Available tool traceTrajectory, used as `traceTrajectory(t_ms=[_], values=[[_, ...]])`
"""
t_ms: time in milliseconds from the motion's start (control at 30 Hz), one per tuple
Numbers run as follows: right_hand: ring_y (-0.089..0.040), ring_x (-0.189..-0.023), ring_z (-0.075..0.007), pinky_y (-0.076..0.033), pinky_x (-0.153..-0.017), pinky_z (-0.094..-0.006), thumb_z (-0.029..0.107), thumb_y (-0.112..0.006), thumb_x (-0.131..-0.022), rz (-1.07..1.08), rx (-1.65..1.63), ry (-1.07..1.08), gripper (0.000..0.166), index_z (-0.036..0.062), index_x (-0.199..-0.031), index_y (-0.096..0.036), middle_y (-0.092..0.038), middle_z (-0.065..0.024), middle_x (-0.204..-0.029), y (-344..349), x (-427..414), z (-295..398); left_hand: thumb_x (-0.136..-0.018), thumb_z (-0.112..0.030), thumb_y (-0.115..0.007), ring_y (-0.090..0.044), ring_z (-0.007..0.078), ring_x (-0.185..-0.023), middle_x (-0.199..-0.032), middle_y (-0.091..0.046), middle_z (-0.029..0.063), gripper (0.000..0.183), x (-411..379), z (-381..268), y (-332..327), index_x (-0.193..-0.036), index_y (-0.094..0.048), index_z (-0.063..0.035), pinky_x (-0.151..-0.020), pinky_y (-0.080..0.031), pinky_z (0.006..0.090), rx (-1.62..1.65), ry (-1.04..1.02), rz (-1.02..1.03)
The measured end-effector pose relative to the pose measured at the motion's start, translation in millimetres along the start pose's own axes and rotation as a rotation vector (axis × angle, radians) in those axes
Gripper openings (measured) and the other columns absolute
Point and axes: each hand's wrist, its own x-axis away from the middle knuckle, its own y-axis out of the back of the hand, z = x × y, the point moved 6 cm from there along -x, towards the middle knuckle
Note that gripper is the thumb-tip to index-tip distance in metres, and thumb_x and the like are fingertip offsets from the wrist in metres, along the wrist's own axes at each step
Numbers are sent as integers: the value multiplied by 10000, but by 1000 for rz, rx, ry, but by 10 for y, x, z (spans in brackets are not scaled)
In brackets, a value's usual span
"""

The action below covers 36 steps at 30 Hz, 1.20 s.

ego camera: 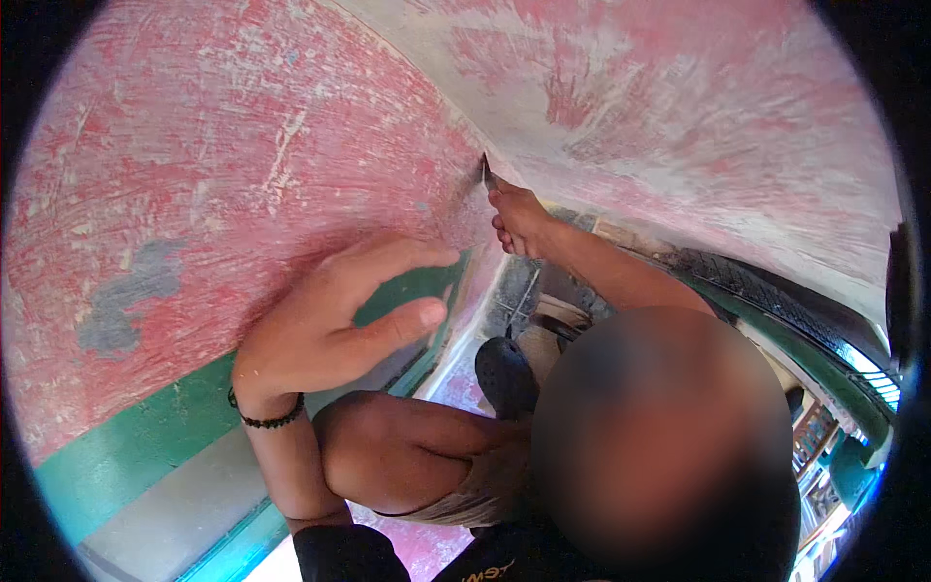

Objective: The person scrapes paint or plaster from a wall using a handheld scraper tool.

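My right hand (pixel 520 220) grips a thin-bladed hand scraper (pixel 487 172), its handle mostly hidden in my fist. The dark blade is seen nearly edge-on and points up at the inside corner between two walls; whether it touches is hard to tell. On the left is a wall with scuffed red and whitish paint (pixel 218 167). The other wall (pixel 691 109) bears streaky pink and white paint. My left hand (pixel 334 316), with a dark bead bracelet (pixel 273 418) at the wrist, holds nothing and lies against or close to the left wall, thumb and fingers apart.
A grey patch (pixel 134 298) marks the left wall above a green painted band (pixel 153 415). My bent knee (pixel 385 436) is below my left hand. A dark clog (pixel 505 375) stands near dark floor tiles (pixel 520 280). Black ribbed material (pixel 764 295) runs along the right wall.
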Motion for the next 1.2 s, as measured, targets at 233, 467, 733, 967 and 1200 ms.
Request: traceTrajectory(t_ms=[233, 467, 733, 967, 1200], values=[[-389, -454, -122, -373, -411, -310, 274, -394, -1031, 19, 12, 11, 491, 398, -1505, -354, -422, 2, -650, 34, 23, -28, -972, -248, -624, -616, 307, -1140, -1205, -641, 199, 405, -13, -2, -16, -1262, -587, 31, -993, -462, 381, 17, -17, -1], [-368, -452, -106, -360, -416, -290, 275, -392, -1050, 22, 77, 52, 513, 411, -1535, -297, -416, 14, -672, -59, 202, -84, -977, -257, -621, -622, 295, -1126, -1193, -648, 200, 398, 49, -9, 1, -1249, -598, 32, -984, -466, 381, -3, 8, -4], [-380, -455, -107, -376, -426, -300, 283, -408, -1036, 7, 110, 63, 481, 425, -1494, -368, -405, 25, -645, 40, 49, -165, -981, -190, -595, -550, 258, -1255, -1300, -605, 177, 410, 28, 16, -24, -1318, -562, 41, -1082, -396, 371, 32, 51, 81], [-401, -448, -101, -380, -418, -294, 286, -408, -1037, -11, 127, 21, 493, 437, -1503, -356, -421, 17, -643, 60, -148, -184, -968, -296, -633, -612, 334, -1129, -1181, -640, 202, 426, 56, 90, -24, -1265, -586, 6, -984, -462, 400, 16, 15, -3], [-381, -439, -97, -357, -399, -287, 273, -415, -1036, -23, 83, 10, 504, 403, -1519, -354, -418, 20, -639, 151, -137, -129, -962, -296, -641, -618, 342, -1112, -1165, -640, 209, 422, 29, 59, -9, -1251, -585, 7, -971, -466, 398, -12, 1, -13]])
